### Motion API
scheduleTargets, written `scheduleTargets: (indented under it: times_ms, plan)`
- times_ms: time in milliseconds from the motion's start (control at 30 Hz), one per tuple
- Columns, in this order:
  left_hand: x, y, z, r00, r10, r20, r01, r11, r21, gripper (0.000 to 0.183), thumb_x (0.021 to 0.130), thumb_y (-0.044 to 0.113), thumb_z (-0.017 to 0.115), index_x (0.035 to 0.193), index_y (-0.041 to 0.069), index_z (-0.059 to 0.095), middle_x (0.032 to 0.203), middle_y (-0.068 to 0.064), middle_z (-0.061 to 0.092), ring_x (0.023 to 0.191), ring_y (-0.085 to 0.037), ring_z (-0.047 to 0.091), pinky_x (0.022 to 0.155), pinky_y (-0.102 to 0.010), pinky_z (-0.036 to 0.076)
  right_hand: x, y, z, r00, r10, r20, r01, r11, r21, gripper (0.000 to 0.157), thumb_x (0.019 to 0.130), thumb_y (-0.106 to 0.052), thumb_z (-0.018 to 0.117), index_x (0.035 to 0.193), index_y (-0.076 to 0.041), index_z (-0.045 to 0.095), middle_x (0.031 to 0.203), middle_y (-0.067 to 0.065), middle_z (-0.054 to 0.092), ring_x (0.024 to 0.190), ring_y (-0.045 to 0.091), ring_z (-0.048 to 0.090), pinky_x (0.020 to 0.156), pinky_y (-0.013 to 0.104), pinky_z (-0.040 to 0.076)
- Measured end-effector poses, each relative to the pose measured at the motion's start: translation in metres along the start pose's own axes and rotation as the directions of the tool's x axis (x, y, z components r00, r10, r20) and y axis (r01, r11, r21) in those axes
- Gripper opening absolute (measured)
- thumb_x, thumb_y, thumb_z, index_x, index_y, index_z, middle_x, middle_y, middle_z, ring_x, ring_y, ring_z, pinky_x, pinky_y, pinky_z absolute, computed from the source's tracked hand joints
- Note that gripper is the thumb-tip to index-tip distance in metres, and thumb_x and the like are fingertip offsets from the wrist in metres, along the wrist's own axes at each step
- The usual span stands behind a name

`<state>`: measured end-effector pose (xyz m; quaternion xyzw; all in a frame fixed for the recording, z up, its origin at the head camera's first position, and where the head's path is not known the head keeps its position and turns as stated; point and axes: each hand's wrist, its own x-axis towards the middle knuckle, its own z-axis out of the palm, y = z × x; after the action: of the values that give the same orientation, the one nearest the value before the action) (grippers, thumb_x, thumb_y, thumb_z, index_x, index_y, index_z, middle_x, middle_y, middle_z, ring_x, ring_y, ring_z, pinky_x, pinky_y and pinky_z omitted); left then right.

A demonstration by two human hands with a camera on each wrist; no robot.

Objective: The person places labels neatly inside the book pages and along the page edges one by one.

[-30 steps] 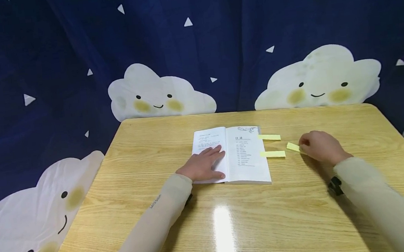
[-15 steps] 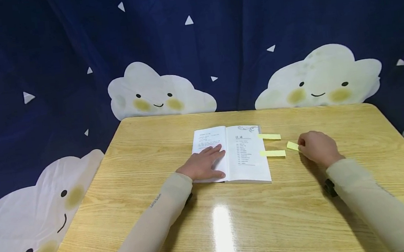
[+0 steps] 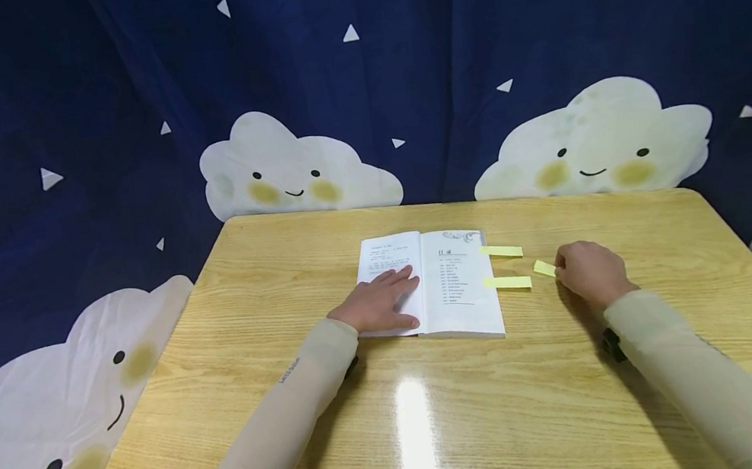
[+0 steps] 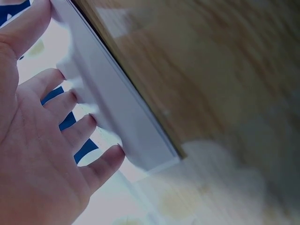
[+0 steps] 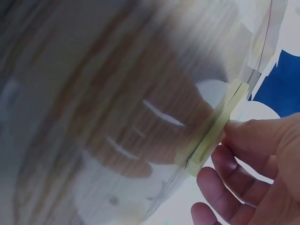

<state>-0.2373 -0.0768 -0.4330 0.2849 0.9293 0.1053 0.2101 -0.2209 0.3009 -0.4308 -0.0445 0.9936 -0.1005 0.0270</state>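
An open book [image 3: 463, 309] lies on the wooden table, a printed list on its right page. My left hand [image 3: 378, 304] rests on the left page with fingers spread; the left wrist view shows its fingertips along the book [image 4: 122, 103]. Two yellow sticky strips, an upper one [image 3: 505, 251] and a lower one [image 3: 510, 283], stick out past the right page's edge. Right of them, a small pad of yellow sticky notes [image 3: 544, 269] is pinched at its right end by my right hand [image 3: 592, 271]. In the right wrist view the thumb meets the pad [image 5: 220, 126], other fingers curled.
The wooden table [image 3: 505, 412] extends all round the book, with a bright light reflection in front of it. Behind the table's far edge hangs a dark blue curtain [image 3: 302, 59] printed with smiling clouds.
My right hand has shifted slightly left at the sticky note pad, mostly between the first two frames. My left hand stays on the page; the book and strips keep their places.
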Motion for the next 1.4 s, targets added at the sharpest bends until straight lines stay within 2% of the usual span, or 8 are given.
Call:
scheduleTargets:
  times_ms: [133,367,600,833,1000,1167,1400]
  plan:
    - [0.000,0.000,0.000,1.000,-0.002,0.003,0.002,1.000,0.006,0.082,0.092,0.056,0.062,0.159,0.030,0.023,0.169,0.011,0.008,0.158,-0.021,0.011,0.122,-0.058,0.021,0.001,-0.002,-0.001,1.000,0.002,0.006,-0.002,1.000,-0.005,0.012,0.089,-0.008,0.060,0.089,0.000,0.069,0.080,0.015,0.068,0.062,0.023,0.057,0.050,0.037,0.045]
    - [0.002,-0.001,0.002,1.000,0.009,-0.021,-0.008,0.999,0.049,0.082,0.091,0.056,0.063,0.158,0.028,0.027,0.169,0.009,0.012,0.157,-0.022,0.016,0.120,-0.057,0.027,0.004,-0.003,-0.002,0.999,-0.003,0.043,0.004,1.000,-0.010,0.011,0.088,-0.005,0.058,0.086,0.001,0.066,0.076,0.015,0.065,0.062,0.024,0.056,0.051,0.037,0.044]
    - [0.002,-0.001,-0.001,1.000,0.017,-0.016,-0.016,0.999,0.047,0.082,0.091,0.056,0.063,0.158,0.028,0.027,0.169,0.009,0.012,0.157,-0.021,0.015,0.119,-0.057,0.028,0.010,0.001,-0.006,0.991,-0.063,0.114,0.053,0.994,0.093,0.016,0.089,-0.003,0.053,0.092,0.007,0.065,0.080,0.018,0.067,0.064,0.022,0.055,0.059,0.038,0.047]
    - [0.001,-0.001,-0.001,1.000,0.016,-0.011,-0.016,0.999,0.042,0.082,0.091,0.057,0.063,0.158,0.028,0.026,0.169,0.009,0.012,0.157,-0.021,0.015,0.120,-0.057,0.026,0.011,0.005,-0.015,0.979,-0.067,0.195,0.027,0.979,0.203,0.021,0.089,-0.007,0.053,0.097,0.007,0.067,0.092,0.021,0.068,0.074,0.024,0.056,0.067,0.039,0.049]
    - [0.001,-0.001,-0.001,1.000,0.014,-0.011,-0.014,0.999,0.038,0.082,0.091,0.057,0.063,0.158,0.029,0.026,0.169,0.009,0.012,0.157,-0.021,0.015,0.120,-0.058,0.025,0.012,0.007,-0.014,0.985,-0.064,0.161,0.031,0.979,0.204,0.020,0.086,-0.005,0.051,0.093,0.005,0.066,0.089,0.019,0.067,0.072,0.024,0.054,0.065,0.036,0.047]
    - [0.001,-0.001,0.000,1.000,0.012,-0.009,-0.011,0.999,0.045,0.082,0.091,0.057,0.062,0.158,0.028,0.026,0.169,0.009,0.011,0.157,-0.021,0.016,0.119,-0.058,0.026,0.012,0.005,-0.015,0.983,-0.057,0.173,0.018,0.976,0.218,0.014,0.086,-0.009,0.056,0.091,0.002,0.064,0.087,0.016,0.065,0.072,0.023,0.053,0.064,0.034,0.044]
    - [0.003,-0.001,0.001,1.000,0.001,-0.008,-0.001,0.999,0.046,0.082,0.091,0.057,0.062,0.159,0.030,0.025,0.169,0.010,0.010,0.157,-0.020,0.014,0.120,-0.057,0.025,0.012,0.003,-0.013,0.979,-0.026,0.201,-0.018,0.977,0.215,0.017,0.088,-0.015,0.065,0.090,0.002,0.064,0.085,0.014,0.065,0.072,0.022,0.054,0.063,0.032,0.043]
